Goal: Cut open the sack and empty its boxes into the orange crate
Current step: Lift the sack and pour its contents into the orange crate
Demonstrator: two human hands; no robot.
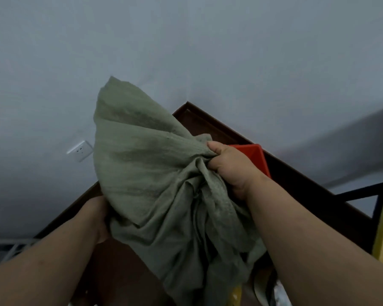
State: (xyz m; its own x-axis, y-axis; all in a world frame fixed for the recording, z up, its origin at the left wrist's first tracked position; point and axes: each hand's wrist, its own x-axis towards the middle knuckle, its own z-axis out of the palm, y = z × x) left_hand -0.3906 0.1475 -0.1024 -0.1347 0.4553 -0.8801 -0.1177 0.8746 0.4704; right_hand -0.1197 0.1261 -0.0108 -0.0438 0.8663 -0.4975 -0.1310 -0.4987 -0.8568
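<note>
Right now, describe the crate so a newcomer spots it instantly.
Find the dark table in the wall corner. Just beyond the right hand, which grips the green sack, one corner of the crate pokes out. It is the only bright orange-red thing there.

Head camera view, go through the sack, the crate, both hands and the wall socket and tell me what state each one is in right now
green sack: lifted off the table, bunched and crumpled, contents not visible
right hand: shut on gathered sack fabric
left hand: gripping the sack's left side, fingers hidden behind it
orange crate: on the table behind the sack, mostly hidden
wall socket: nothing plugged in
</note>
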